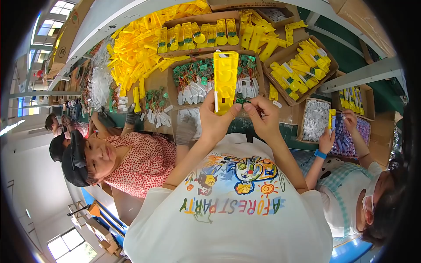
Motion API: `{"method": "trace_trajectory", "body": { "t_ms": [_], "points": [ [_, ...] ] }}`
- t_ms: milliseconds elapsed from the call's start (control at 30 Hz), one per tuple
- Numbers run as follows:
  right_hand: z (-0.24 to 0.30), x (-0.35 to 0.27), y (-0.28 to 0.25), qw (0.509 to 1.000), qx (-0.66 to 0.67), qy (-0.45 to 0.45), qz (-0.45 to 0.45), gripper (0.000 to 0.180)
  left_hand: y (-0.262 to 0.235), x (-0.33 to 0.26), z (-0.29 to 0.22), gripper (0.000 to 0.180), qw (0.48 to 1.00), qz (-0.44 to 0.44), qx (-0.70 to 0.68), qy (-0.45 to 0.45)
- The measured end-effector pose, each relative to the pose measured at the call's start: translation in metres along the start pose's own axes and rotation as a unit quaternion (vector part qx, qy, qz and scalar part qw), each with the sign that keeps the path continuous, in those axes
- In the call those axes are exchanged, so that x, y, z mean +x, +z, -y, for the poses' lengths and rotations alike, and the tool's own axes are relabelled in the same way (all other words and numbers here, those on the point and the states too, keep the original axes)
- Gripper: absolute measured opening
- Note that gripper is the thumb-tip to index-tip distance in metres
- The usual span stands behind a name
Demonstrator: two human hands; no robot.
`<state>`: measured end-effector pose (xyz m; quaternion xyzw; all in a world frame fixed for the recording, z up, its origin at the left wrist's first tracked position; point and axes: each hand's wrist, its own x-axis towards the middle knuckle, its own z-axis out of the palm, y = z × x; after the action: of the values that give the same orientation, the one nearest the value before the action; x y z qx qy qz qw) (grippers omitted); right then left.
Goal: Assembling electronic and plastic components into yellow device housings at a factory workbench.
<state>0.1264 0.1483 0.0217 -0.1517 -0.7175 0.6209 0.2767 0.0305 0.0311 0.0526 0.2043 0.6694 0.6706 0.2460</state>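
Remote notes. Left hand (218, 119) grips the yellow housing (226, 81) near its lower end, hollow face toward my camera, held up in front of the wired green boards (193, 74). Right hand (265, 115) pinches a small circuit board (242, 101) between thumb and fingers, just beside that lower end. My judgement: steady the housing, handle the board by its edges, avoid tugging any leads; I can't tell whether any are attached.
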Motion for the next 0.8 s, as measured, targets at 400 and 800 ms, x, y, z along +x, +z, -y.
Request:
{"method": "trace_trajectory", "body": {
  "t_ms": [400,800],
  "points": [
    [0.0,-0.013,0.002,0.995,0.062,0.068,-0.044,0.025,0.01,-0.006,0.001,0.035,1.0,-0.001,-0.005,0.006],
    [0.049,-0.003,0.011,0.976,-0.182,-0.103,-0.06,0.02,0.004,-0.011,0.02,0.039,0.895,0.106,-0.404,-0.156]
  ]
}}
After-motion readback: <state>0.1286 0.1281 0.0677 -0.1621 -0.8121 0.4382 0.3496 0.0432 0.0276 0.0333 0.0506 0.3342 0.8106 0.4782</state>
